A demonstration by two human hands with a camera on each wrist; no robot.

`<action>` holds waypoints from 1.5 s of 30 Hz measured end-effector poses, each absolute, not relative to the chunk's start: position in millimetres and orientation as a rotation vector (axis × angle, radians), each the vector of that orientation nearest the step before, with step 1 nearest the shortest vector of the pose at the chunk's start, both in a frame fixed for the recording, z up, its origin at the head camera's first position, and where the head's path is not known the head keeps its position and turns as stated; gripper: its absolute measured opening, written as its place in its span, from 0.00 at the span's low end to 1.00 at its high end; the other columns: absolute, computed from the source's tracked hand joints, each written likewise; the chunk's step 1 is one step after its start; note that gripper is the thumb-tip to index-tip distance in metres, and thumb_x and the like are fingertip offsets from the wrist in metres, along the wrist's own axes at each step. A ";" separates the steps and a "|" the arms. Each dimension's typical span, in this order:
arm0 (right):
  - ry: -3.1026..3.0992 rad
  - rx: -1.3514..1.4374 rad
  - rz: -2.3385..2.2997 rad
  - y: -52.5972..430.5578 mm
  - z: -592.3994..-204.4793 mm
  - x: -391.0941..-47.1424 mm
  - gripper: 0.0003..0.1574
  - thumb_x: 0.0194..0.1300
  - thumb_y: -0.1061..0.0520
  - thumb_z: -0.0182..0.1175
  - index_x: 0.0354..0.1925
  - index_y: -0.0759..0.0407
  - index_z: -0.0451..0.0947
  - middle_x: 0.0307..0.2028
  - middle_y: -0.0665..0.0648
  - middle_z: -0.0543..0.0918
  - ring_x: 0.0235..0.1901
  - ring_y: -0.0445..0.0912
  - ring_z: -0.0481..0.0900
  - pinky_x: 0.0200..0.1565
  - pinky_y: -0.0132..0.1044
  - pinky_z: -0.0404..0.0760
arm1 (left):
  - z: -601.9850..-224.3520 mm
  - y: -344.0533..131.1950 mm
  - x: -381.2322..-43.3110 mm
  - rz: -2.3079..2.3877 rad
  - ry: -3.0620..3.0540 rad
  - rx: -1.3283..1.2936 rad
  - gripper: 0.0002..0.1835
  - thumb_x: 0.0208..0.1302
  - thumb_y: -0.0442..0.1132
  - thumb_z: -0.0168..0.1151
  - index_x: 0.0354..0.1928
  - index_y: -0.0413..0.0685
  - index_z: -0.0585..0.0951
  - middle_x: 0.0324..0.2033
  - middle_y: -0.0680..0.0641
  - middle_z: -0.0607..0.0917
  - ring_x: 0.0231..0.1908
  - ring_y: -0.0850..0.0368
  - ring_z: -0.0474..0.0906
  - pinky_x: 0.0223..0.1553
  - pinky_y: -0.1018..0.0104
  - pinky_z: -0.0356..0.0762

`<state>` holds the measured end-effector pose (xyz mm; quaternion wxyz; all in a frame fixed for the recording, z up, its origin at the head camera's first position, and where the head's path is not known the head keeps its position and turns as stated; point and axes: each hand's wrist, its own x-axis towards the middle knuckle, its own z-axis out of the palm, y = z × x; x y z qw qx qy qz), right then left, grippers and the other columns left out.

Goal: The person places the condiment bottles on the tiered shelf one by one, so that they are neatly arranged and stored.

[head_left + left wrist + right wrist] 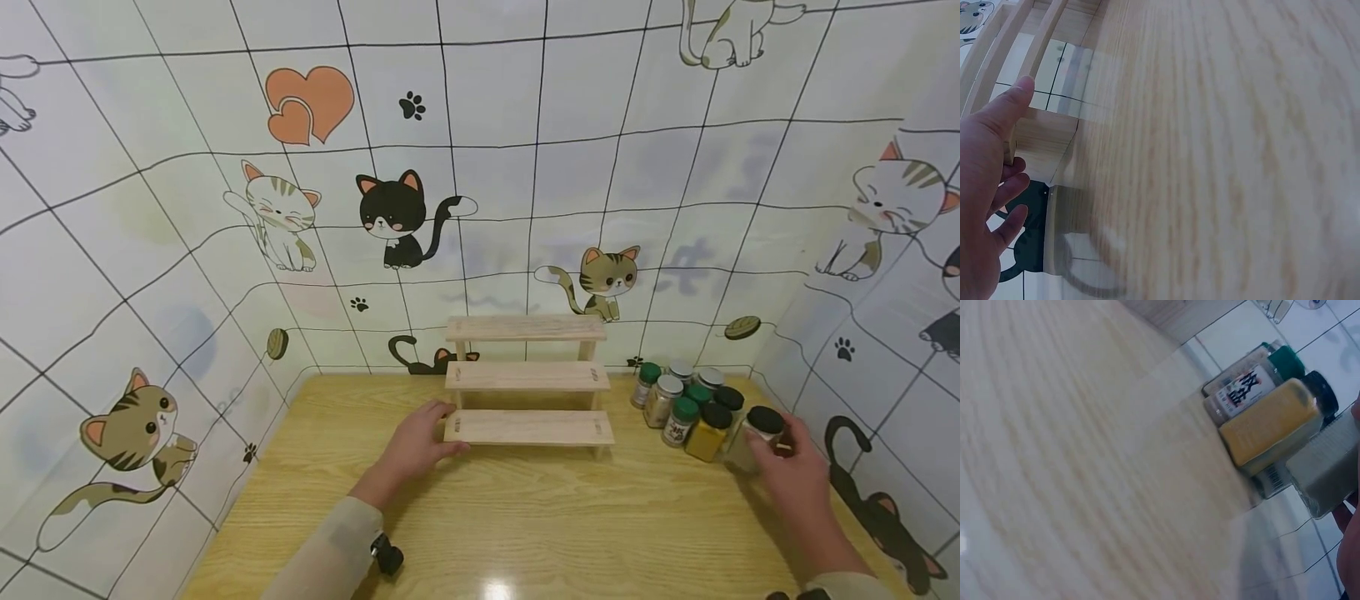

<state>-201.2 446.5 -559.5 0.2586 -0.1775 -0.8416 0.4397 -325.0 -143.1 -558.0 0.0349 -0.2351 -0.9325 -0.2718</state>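
Note:
A three-tier wooden step rack stands at the middle back of the table. My left hand holds the left end of its lowest board, the thumb along the front edge. In the left wrist view, the thumb of that left hand lies over the board and the other fingers curl loosely beside it. At the right, my right hand grips a clear spice jar with a black lid and pale greyish contents. The right wrist view shows this jar tilted next to a yellow-filled jar.
Several spice jars stand close together right of the rack, among them a green-lidded jar, a silver-lidded jar and a black-lidded yellow jar. Cat-patterned walls enclose the wooden table at back and sides.

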 end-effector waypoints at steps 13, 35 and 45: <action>-2.163 -0.425 1.165 436.7 -489.3 -215.5 0.29 0.78 0.51 0.68 0.73 0.46 0.77 0.44 0.37 0.74 0.43 0.31 0.71 0.40 0.20 0.69 | -555.6 -143.5 -323.9 -0.866 -2.845 -0.733 0.42 0.65 0.61 0.81 0.73 0.45 0.80 0.67 0.46 0.83 0.68 0.42 0.80 0.69 0.42 0.77; -2.380 0.063 1.264 371.1 -444.6 -279.1 0.34 0.84 0.50 0.65 0.78 0.61 0.71 0.47 0.40 0.78 0.44 0.29 0.77 0.40 0.24 0.76 | -563.2 -142.4 -326.0 -0.900 -2.854 -0.715 0.43 0.65 0.63 0.79 0.74 0.47 0.79 0.69 0.47 0.82 0.67 0.44 0.81 0.68 0.43 0.78; -2.393 0.248 1.300 334.8 -427.6 -314.3 0.34 0.83 0.49 0.66 0.79 0.57 0.73 0.45 0.53 0.79 0.40 0.42 0.79 0.36 0.35 0.75 | -561.7 -143.1 -324.4 -0.902 -2.847 -0.715 0.43 0.65 0.62 0.80 0.74 0.46 0.79 0.69 0.47 0.82 0.66 0.44 0.82 0.67 0.43 0.79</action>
